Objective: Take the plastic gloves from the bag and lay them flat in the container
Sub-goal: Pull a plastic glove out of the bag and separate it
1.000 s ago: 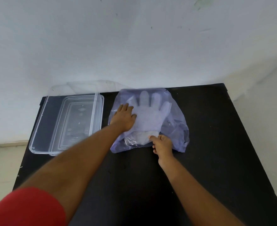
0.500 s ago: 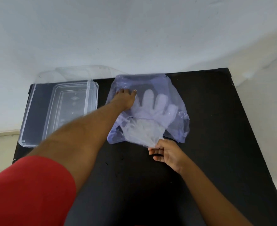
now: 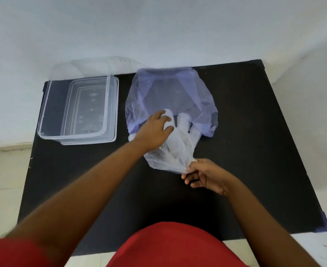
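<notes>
Two hands work a see-through bag (image 3: 170, 97) on a black table (image 3: 255, 132), w/ the thin plastic gloves (image 3: 176, 149) more than halfway out of its near mouth. Your right hand (image 3: 205, 176) is closed in a pinch on the gathered cuff end; your left hand (image 3: 155, 132) lies spread, palm down, over the bag's near edge and the gloves' finger end, gripping nothing as far as can be seen. Glove fingertips sit at the bag's mouth, the rest clear on the table. To do this well, keep the left pressing the bag down, not the gloves, so the film slides free; pull low and straight toward you w/ the right, slowly, since the film looks clingy and may bunch or drag the bag along. Then carry them left to the clear container (image 3: 78, 110), which stands open and apparently bare, approx. beside the bag, and smooth them flat. Vs. half a sec ago: gloves were mostly inside the bag w/ fingers fanned; the right hand has drawn nearer you, and the left has slid back from the bag's far part to its mouth.
</notes>
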